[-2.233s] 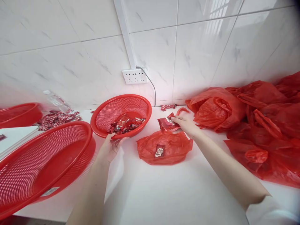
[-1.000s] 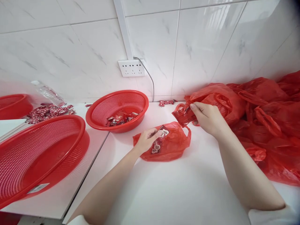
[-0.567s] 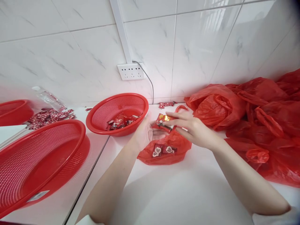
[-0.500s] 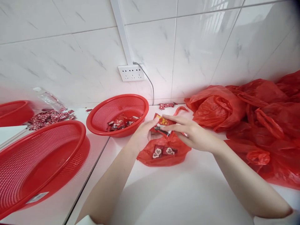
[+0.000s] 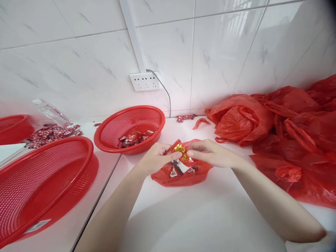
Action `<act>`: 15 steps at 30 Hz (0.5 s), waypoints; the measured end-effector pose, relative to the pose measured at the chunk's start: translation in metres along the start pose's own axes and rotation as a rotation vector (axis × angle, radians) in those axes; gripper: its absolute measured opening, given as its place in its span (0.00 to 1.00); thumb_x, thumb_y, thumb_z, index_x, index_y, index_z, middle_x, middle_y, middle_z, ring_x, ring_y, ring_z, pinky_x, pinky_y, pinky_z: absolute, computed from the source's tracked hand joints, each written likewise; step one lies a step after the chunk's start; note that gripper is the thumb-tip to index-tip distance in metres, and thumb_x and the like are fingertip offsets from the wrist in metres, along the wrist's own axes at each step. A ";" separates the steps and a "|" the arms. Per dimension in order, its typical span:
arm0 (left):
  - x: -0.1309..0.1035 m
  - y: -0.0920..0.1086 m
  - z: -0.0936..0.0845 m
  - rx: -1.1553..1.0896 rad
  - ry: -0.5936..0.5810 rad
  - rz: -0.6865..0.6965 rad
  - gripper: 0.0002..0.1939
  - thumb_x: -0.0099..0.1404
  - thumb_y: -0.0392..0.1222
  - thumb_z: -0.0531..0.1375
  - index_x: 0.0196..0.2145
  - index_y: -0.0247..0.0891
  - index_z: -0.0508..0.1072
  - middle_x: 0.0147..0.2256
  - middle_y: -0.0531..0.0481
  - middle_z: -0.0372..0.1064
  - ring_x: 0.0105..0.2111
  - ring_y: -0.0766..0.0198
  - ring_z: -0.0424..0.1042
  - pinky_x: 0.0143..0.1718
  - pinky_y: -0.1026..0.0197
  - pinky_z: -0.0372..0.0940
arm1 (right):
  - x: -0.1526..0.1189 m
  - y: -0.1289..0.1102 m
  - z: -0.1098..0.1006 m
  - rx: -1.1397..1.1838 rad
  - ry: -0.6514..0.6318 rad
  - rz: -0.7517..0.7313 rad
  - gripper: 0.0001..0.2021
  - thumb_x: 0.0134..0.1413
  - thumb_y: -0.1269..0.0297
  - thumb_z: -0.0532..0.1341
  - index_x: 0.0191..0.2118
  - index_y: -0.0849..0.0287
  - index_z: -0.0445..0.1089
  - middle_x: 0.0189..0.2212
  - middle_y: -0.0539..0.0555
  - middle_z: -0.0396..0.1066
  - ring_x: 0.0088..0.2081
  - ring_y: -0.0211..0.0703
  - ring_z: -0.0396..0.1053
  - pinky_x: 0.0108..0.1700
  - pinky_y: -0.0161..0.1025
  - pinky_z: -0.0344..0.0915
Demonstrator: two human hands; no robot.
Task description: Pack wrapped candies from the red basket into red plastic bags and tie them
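A red snack packet [image 5: 181, 145] with shiny gold lettering and a black-and-white lower part is held between both hands. My left hand [image 5: 156, 159] grips its left side, thumb on the front and fingers behind. My right hand [image 5: 210, 154] pinches its right edge with thumb and fingers. Beneath the packet a red plastic bag [image 5: 181, 182] lies on the white table. Small dark red packets [image 5: 173, 172] with white labels rest on the bag, partly covered by the held packet.
Behind my left hand stands a red mesh basket [image 5: 105, 122] with several red packets inside. A larger red basket [image 5: 89, 147] is at left, near a pile of patterned packets [image 5: 52, 134] and a clear bottle [image 5: 54, 112]. Red plastic bags [image 5: 294, 129] heap up at right; a socket [image 5: 144, 82] is on the wall.
The held packet has come down over the bag, tilted, and now overlaps the small packets. Both hands have lowered, and my right fingers have moved from across its front to its right edge.
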State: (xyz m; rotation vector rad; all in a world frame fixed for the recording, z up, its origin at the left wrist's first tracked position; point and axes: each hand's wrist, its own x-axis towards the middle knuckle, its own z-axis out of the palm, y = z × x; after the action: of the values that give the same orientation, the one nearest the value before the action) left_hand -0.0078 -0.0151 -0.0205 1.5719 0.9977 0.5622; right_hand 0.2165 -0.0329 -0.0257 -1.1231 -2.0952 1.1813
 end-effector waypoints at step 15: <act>0.056 -0.103 0.020 -0.235 0.324 0.175 0.22 0.59 0.57 0.62 0.37 0.32 0.78 0.32 0.46 0.77 0.34 0.59 0.73 0.39 0.60 0.66 | 0.056 0.091 0.064 0.128 0.278 -0.107 0.20 0.61 0.49 0.50 0.23 0.57 0.52 0.21 0.47 0.52 0.24 0.36 0.52 0.28 0.36 0.52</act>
State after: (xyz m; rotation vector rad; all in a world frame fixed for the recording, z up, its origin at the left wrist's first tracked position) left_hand 0.0071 0.0218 -0.1327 1.3908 0.9955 1.0430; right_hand 0.1781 0.0104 -0.1353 -1.0373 -1.8201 1.0288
